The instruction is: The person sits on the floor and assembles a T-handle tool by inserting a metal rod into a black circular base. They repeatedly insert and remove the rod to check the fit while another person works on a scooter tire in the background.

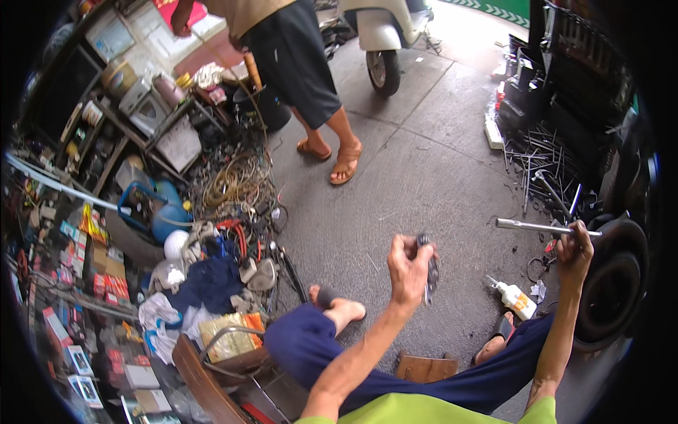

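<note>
My left hand [408, 272] is closed, thumb up, on a small dark tool [433, 273] with a thin metallic end pointing down. Its exact kind is hard to make out. Further right, my right hand [575, 249] grips a long silver socket wrench [530, 225] near one end. The wrench lies nearly level, its thicker end toward the left. Both hands are in the air over the concrete floor, apart from each other. Below and between them, a white squeeze bottle [516, 300] with an orange mark lies on the floor by my right foot.
Close to my right arm is a black tyre [609, 283]. Many metal rods and tools [540, 159] lie beyond it. Another person [296, 63] stands ahead in sandals, near a parked scooter [381, 42]. Cluttered hoses [229, 177], cloths [208, 283] and boxes [109, 287] fill the left.
</note>
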Demonstrator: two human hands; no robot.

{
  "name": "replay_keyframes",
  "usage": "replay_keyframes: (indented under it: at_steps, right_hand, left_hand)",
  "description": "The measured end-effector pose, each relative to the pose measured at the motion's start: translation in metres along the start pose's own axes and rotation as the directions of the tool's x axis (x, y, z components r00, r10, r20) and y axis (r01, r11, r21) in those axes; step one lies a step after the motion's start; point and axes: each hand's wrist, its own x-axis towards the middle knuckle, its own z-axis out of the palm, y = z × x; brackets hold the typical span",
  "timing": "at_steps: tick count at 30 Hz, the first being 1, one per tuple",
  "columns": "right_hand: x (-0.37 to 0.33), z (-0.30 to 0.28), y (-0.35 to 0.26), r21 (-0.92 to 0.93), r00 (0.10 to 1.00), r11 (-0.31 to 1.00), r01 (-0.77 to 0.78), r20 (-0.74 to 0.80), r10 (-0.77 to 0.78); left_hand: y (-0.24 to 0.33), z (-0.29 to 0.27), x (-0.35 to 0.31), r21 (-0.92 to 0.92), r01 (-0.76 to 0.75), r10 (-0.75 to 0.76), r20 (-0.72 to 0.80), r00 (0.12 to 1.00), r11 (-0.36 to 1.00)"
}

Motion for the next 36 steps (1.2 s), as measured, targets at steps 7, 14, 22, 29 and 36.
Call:
replay_keyframes:
  at_steps: [7, 14, 22, 29, 36]
  right_hand:
    - [0.007, 0.05, 0.012, 0.231, 0.993, 0.969, -0.089, 0.098, 0.068]
    - [-0.001, 0.052, 0.036, -0.005, 0.975, 0.978, -0.209, 0.081, 0.209]
    - [-0.021, 0.057, 0.031, -0.266, 0.977, 0.959, -0.094, 0.16, 0.14]
    - [-0.041, 0.059, 0.012, -0.387, 0.98, 0.907, -0.165, 0.042, 0.196]
    - [-0.044, 0.049, -0.01, -0.228, 0.994, 0.968, -0.109, -0.017, 0.108]
  left_hand:
    - [-0.019, 0.01, -0.052, -0.039, 0.06, -0.058, 0.068, 0.996, 0.997]
    - [-0.022, -0.037, -0.056, -0.02, 0.065, -0.066, -0.034, 0.997, 0.998]
    - [0.006, -0.039, -0.07, 0.016, 0.096, -0.096, 0.031, 0.995, 0.995]
    - [0.006, -0.021, -0.059, -0.025, 0.177, -0.173, 0.131, 0.976, 0.984]
    - [0.047, 0.017, -0.009, 0.069, 0.096, -0.114, 0.327, 0.938, 0.993]
